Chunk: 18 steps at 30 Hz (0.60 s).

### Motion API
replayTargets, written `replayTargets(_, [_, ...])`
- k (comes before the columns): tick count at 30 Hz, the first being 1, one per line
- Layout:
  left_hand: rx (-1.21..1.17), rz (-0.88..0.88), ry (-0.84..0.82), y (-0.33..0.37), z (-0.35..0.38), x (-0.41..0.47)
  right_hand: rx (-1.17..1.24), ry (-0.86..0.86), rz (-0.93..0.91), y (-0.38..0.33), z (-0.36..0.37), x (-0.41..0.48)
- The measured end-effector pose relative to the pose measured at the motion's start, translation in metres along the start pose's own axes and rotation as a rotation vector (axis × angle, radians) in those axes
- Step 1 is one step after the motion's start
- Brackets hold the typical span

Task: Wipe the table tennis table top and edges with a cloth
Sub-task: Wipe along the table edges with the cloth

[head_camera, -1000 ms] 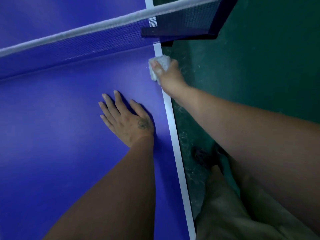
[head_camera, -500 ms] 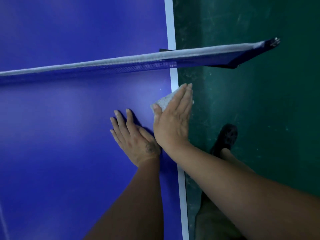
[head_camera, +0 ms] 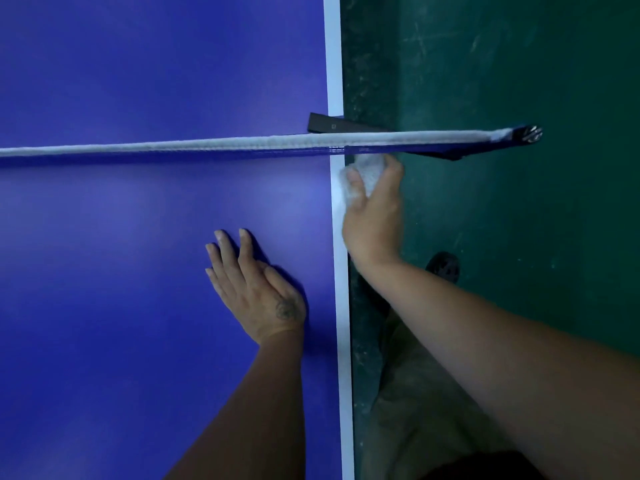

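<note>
The blue table tennis table (head_camera: 138, 237) fills the left of the view, with a white line (head_camera: 341, 306) along its right edge. My right hand (head_camera: 374, 216) grips a white cloth (head_camera: 369, 173) against that edge, just below the net (head_camera: 207, 147). The thumb lies over the top of the table while the fingers wrap down the side. My left hand (head_camera: 256, 289) rests flat on the blue top, fingers straight, a short way left of the white line.
The net's black clamp (head_camera: 332, 124) sits on the table edge, and the net post end (head_camera: 528, 133) sticks out over the dark green floor (head_camera: 519, 237). My leg and a dark shoe (head_camera: 445, 266) stand beside the table.
My right hand has moved from the top near my left hand out to the table's edge and forward to the net, now curled around the cloth. The left hand stays flat.
</note>
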State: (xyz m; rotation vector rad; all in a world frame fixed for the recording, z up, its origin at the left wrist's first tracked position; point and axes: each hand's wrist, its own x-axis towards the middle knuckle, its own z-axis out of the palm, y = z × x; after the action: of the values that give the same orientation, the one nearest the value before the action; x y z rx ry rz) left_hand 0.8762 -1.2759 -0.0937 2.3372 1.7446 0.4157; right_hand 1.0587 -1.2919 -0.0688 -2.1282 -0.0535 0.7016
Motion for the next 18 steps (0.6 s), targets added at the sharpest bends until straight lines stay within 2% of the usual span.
replayTargets(1, [0.002,0.0,0.002,-0.001,0.0,0.0,-0.023,0.0,-0.078,0.007,-0.01,-0.004])
replayTargets(3, [0.002,0.003,0.004,-0.001,0.0,0.0,-0.143,-0.022,-0.37,0.017,-0.023,-0.017])
replayTargets(5, [-0.003,0.007,0.002,-0.002,0.0,0.0,-0.297,-0.139,-0.689,0.017,-0.017,-0.034])
replayTargets(8, [-0.005,0.0,-0.002,-0.003,0.0,0.0,-0.543,-0.297,-0.949,-0.002,0.012,-0.037])
replayTargets(11, [0.014,-0.004,-0.011,-0.003,0.001,-0.001,-0.725,-0.274,-1.064,-0.014,0.031,-0.017])
replayTargets(13, [0.02,-0.006,-0.015,-0.004,0.0,-0.001,-0.741,-0.267,-1.089,-0.01,0.024,-0.002])
replayTargets(15, [0.035,-0.004,-0.015,-0.005,-0.001,-0.001,-0.64,-0.237,-1.022,0.001,0.009,0.007])
replayTargets(18, [0.035,-0.001,-0.022,-0.003,0.0,0.001,-0.566,-0.172,-0.815,0.023,-0.023,0.012])
